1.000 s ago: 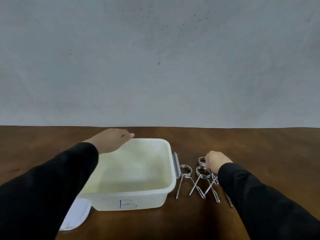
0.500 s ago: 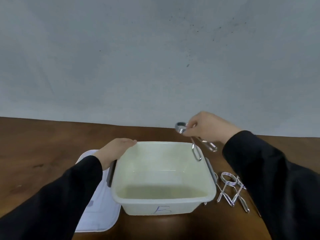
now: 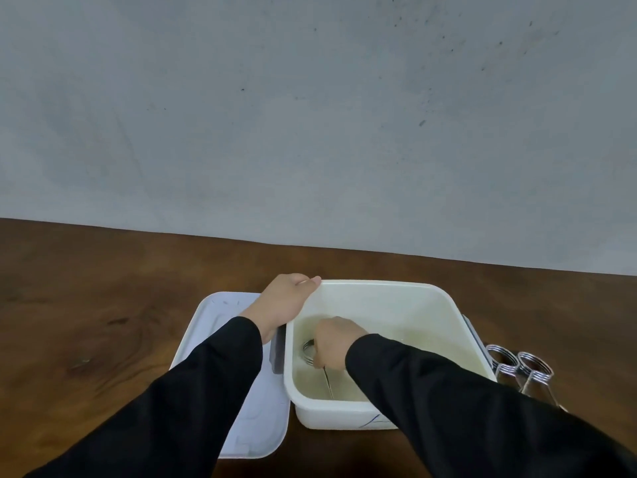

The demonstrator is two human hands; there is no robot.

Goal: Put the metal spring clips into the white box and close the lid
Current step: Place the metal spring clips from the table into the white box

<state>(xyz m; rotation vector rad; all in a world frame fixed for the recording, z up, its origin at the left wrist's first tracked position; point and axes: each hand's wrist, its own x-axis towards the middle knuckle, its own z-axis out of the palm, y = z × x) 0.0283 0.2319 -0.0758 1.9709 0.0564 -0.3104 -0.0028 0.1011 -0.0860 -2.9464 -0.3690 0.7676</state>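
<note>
At the far left we see the flat white plastic lid (image 3: 241, 391) lying on the dark wooden table (image 3: 86, 322), just beside the square white plastic box (image 3: 451, 315) and not yet on it. Next comes our left hand (image 3: 282, 305), curled over the box's left rim near the far corner, fingers closed on the edge to steady it, as it was a second ago.

What has changed sits in the middle. Half a second back our right hand held a clip in the air above the box's far right rim; now that right hand (image 3: 332, 343) is down inside the box near its left wall, fingers together and pinched on the coiled metal spring clip (image 3: 310, 353), whose wire leg reaches down toward the floor of the box. We judge this the first clip being set down, not yet released; whether it touches the floor we cannot tell.

At the far right, the remaining shiny metal spring clips (image 3: 517, 369) lie on the table just beside the box's right wall, partly hidden by our sleeve. So most of the loading is left, then the lid.
</note>
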